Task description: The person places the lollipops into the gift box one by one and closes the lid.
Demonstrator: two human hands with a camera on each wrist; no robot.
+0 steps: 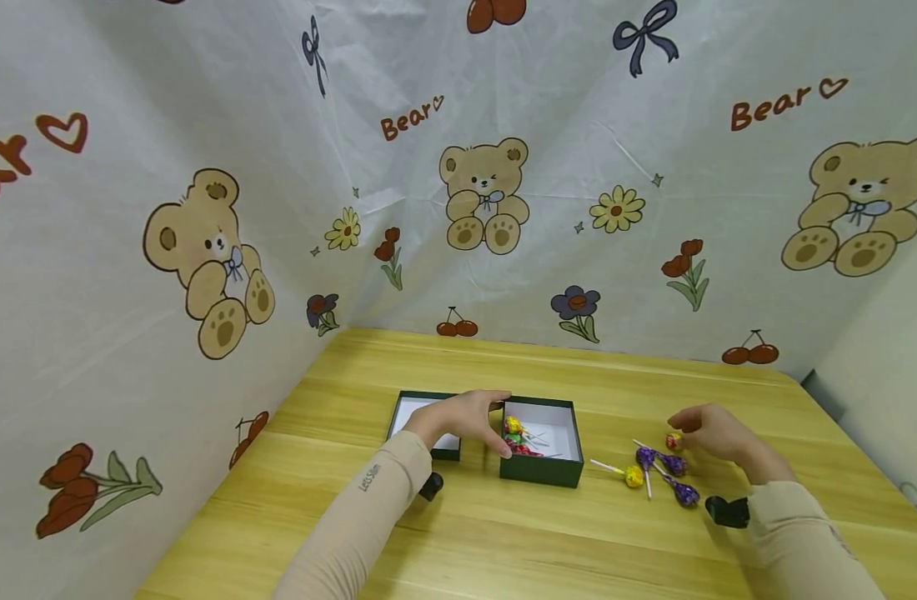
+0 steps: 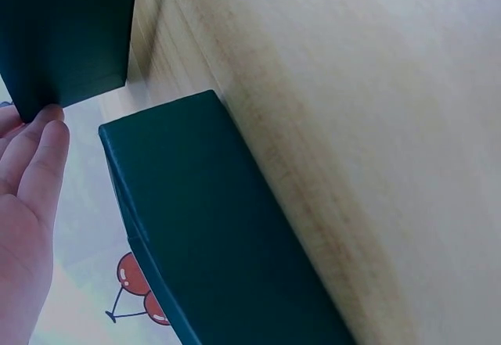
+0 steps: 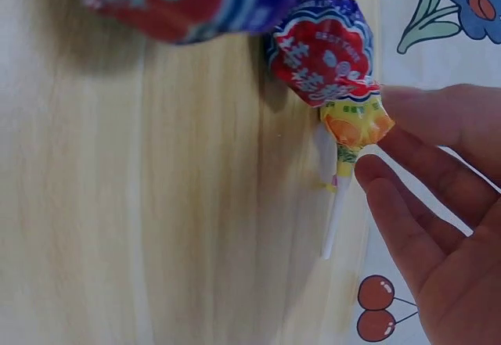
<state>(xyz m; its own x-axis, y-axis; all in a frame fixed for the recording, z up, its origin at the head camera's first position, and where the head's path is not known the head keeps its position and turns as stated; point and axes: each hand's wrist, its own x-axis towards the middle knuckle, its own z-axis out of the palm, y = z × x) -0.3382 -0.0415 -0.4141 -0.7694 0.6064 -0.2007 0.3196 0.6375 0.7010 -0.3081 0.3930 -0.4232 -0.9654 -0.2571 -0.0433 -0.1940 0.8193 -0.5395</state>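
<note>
My left hand (image 1: 469, 417) reaches over the left wall of a dark green box (image 1: 541, 471), thumb and fingers spread wide. In the left wrist view its nearly straight fingertips touch that box's corner (image 2: 55, 95). Inside lie several lollipops (image 1: 514, 442) with yellow, green and red wrappers. At the right, my right hand (image 1: 717, 433) hovers low over a red and yellow lollipop (image 1: 674, 442). The right wrist view has its fingers parted close beside the yellow wrapper (image 3: 356, 122), above the white stick (image 3: 337, 220). Two purple lollipops (image 3: 325, 48) partly cover it there.
Several loose lollipops lie on the wooden table (image 1: 563, 542), among them a yellow one (image 1: 634, 477) and a purple one (image 1: 686, 495). A second green box (image 1: 447, 455), white inside, stands left of the first, partly behind my left hand. A printed cloth (image 1: 398, 275) hangs behind the table.
</note>
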